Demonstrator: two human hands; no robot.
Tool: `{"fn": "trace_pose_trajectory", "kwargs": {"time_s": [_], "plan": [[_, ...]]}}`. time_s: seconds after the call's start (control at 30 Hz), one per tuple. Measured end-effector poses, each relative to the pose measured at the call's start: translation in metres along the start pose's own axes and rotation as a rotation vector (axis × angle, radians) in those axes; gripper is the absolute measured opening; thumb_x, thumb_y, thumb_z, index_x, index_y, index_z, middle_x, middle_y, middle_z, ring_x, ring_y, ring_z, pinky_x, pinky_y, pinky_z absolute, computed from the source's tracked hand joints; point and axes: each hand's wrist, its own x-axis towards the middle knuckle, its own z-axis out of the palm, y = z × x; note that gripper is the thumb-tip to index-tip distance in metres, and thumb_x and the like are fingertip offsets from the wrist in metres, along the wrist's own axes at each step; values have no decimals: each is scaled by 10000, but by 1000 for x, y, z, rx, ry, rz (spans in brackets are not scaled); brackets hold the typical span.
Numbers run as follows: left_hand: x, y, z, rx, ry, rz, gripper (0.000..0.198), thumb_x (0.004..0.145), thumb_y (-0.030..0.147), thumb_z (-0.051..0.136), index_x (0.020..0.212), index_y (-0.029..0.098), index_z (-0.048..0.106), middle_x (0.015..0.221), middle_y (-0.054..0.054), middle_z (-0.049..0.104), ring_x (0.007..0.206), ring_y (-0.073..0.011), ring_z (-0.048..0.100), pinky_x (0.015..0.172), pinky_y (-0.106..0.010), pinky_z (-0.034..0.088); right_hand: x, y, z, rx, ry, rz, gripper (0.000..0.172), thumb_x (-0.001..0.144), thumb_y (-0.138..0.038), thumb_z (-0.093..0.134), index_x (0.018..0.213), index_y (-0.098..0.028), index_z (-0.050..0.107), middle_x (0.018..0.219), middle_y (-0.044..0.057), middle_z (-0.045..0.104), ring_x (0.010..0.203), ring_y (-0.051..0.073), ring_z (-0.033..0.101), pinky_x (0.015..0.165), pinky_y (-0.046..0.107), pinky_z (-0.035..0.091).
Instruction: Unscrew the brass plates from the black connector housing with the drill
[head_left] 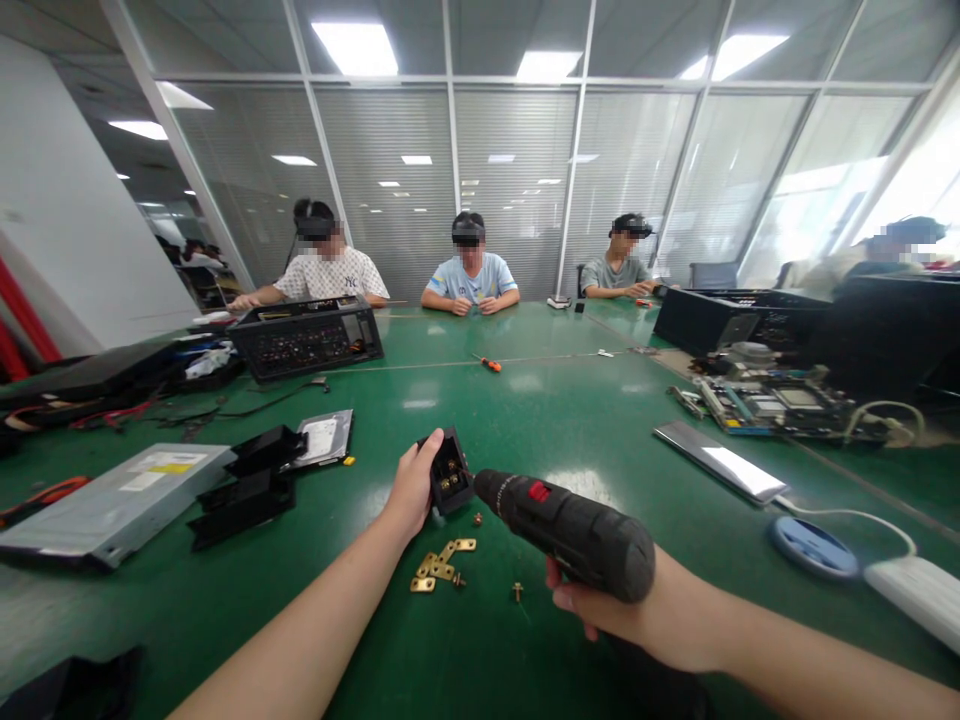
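My left hand (414, 486) grips a small black box (452, 497) by its left side, thumb over the top edge. Brass-coloured screws or terminals show inside the box's open face. In my right hand (611, 615) is a black cordless drill (566, 530) with a red switch on top. Its chuck points left at the box, and the tip comes close to the right side; whether it touches I cannot tell. Below the box lie several brass plates (441, 570) with holes. Loose screws (517, 592) are scattered beside them on the green table (480, 665).
Left of my hands are a hard drive (327, 438), black brackets (244, 500) and a silver drive unit (120, 500). On the right lie a phone (720, 462), a blue disc (814, 547) and a circuit board (780, 400). A screwdriver (489, 364) lies ahead. Several people sit across the table.
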Motion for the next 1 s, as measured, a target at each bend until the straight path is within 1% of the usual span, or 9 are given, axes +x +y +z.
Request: {"fn": "trace_pose_trajectory", "kwargs": {"time_s": [0.13,0.33,0.53,0.6,0.73,0.87,1.0], "plan": [[0,-1,1,-10,12,3,549,755,611,792,985,131,657,818,-119,762,715,-261,745,669,-384,615,-1,0,1,-28,8,23,474,787,-305,731,1190,-185,511,762,-46,606,576,117,583,573,273,513],[0,-1,1,-14,19,6,523,768,605,790,966,139,661,809,-107,755,706,-252,743,666,-380,613,-2,7,2,-6,25,16,398,780,-313,738,1106,-198,541,875,-4,653,597,117,606,581,280,527],[1,-4,-2,-14,28,20,537,755,612,801,968,142,655,809,-88,752,700,-228,734,692,-370,616,0,7,2,-58,34,29,321,798,-302,723,1034,-188,538,824,-19,632,594,107,594,592,272,519],[2,-5,-3,-12,16,18,545,760,619,793,974,138,655,819,-102,759,700,-234,736,683,-373,615,-1,6,2,-46,30,25,321,796,-315,726,1023,-185,539,827,-16,631,599,107,592,596,273,521],[2,-5,-3,0,8,16,546,776,627,776,973,133,651,834,-124,767,709,-250,743,676,-385,617,-2,4,1,-20,22,16,377,787,-325,736,1075,-185,537,904,6,641,618,110,606,603,282,536],[0,-3,-1,6,13,13,535,776,621,774,967,136,651,831,-119,767,712,-250,744,679,-384,619,-3,4,1,-13,20,12,353,779,-301,744,1055,-191,554,942,14,645,619,103,609,605,278,541],[-2,-1,0,9,6,10,513,775,603,769,961,140,655,812,-113,762,703,-250,740,676,-386,616,-2,6,2,-3,23,-19,303,776,-303,745,993,-192,566,854,-15,628,593,100,602,573,256,525]]}}
